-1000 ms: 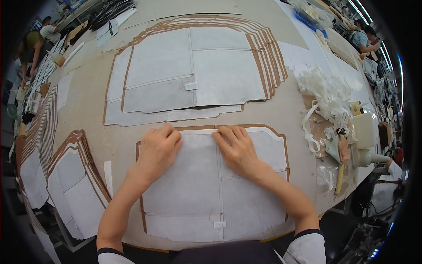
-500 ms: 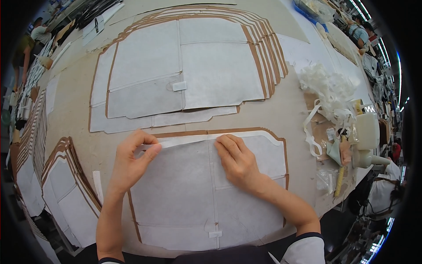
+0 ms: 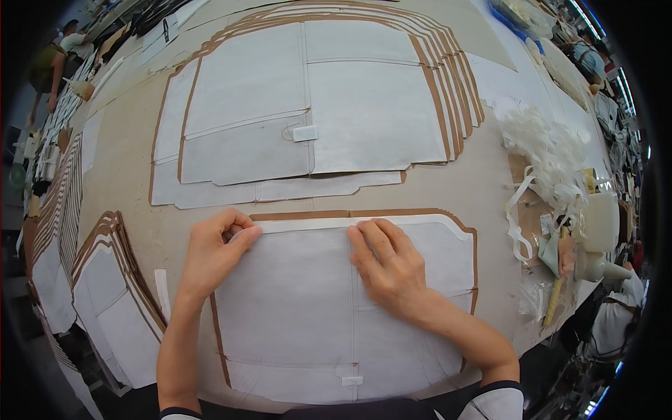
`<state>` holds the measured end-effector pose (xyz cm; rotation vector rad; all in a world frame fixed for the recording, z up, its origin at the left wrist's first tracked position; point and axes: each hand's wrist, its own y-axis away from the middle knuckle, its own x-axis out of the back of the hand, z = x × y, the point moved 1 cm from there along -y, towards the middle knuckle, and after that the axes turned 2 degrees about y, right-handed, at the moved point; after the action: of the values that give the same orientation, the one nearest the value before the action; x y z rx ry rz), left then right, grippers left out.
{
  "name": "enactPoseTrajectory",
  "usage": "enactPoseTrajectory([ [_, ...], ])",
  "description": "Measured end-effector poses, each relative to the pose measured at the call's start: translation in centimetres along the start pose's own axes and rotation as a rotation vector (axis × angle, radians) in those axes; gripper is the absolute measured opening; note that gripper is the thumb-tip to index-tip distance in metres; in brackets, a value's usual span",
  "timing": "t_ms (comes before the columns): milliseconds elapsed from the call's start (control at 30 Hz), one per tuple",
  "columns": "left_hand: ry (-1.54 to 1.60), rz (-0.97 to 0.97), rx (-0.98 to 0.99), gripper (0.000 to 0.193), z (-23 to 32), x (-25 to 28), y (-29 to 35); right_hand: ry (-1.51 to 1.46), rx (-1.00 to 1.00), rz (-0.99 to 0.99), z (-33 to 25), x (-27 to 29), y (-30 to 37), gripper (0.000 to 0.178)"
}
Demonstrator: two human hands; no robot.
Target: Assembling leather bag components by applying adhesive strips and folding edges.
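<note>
A large panel with a pale grey-white backing and brown edges lies before me. Along its far edge runs a narrow white strip of tape, with a brown margin showing beyond it. My left hand pinches the strip near the panel's far left corner, thumb against bent forefinger. Near the centre seam, my right hand rests on the strip and panel, fingertips pressing down and fingers slightly apart. To its right the strip lies flat, following the rounded corner. A small white label sits near the panel's close edge.
Beyond the panel lies a fanned stack of similar panels. Smaller brown-edged pieces are stacked at left. On the right are a heap of white tape, a white plastic bottle and a yellow-handled tool. People work in the background.
The strip between my hands, slanting before, now lies straight along the panel's far edge. My right hand's fingers have spread a little. The whole scene has shifted slightly right in view.
</note>
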<state>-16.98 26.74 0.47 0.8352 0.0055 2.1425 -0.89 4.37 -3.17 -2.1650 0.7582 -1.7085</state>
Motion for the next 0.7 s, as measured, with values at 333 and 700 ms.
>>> enactPoseTrajectory([
  [333,-0.012,-0.020,-0.003,0.017,-0.3,0.0,-0.6,0.076,0.000,-0.082,-0.5,-0.1,-0.3,0.047],
  [700,-0.079,-0.003,0.019,0.017,-0.1,0.0,-0.8,0.121,0.035,-0.088,-1.1,-0.5,-0.9,0.038],
])
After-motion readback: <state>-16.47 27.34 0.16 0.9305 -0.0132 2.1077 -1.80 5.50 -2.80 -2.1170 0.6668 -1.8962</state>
